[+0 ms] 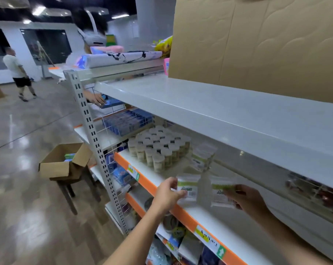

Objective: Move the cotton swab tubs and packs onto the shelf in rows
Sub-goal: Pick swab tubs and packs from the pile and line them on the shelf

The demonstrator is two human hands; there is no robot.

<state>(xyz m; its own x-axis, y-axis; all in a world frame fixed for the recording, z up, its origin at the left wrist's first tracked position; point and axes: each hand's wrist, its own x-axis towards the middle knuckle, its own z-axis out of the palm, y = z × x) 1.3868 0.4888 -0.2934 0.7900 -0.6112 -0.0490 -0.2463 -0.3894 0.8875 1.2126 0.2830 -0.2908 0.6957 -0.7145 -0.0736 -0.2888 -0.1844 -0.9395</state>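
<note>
My left hand (169, 194) pinches a cotton swab pack (187, 188) with a green label, upright at the front of the white shelf (215, 217) with the orange edge. My right hand (245, 199) grips a second swab pack (222, 192) just to the right of it. Further back on the same shelf stand more upright packs (202, 159). To their left, several cotton swab tubs (159, 148) with white lids stand in tight rows.
A wide white shelf (219, 104) overhangs above, with a big cardboard box (257, 44) on it. An open carton (64, 161) sits on a stool to the left. Another person's hand (96, 98) reaches in at the far end. A person (18, 73) walks in the background.
</note>
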